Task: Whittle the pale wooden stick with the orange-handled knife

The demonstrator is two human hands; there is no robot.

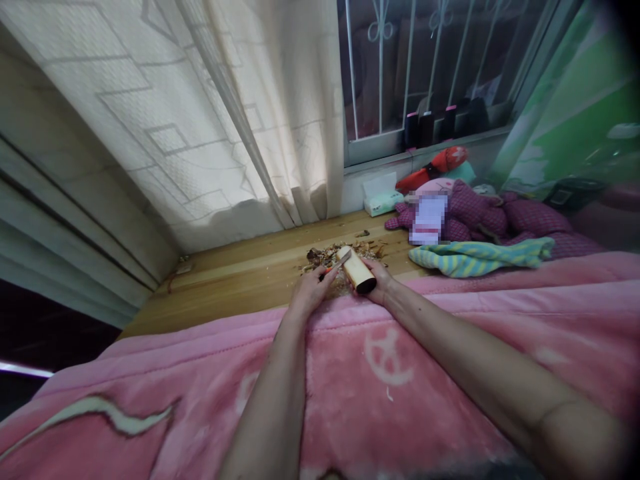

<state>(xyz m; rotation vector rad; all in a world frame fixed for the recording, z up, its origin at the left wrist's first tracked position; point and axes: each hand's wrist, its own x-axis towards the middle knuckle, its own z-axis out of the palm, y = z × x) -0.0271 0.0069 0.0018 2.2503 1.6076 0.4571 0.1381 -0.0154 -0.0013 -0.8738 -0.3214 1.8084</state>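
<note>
Left hand [313, 290] closed round a carving knife [334, 265] with an orange handle, blade laid on a pale wood billet [356, 270]. Right hand [380, 283] curled round the billet, gripping it at centre frame, over shavings [340, 255] on the wooden desk [240, 287]. Good practice here: shallow blade angle, edge pointed away from that grip, billet held steady above the pink quilt [350, 373].

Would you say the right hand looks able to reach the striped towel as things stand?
Probably yes: only wooden board lies between the right hand and the striped towel, though the hand grips a wooden billet.
</note>
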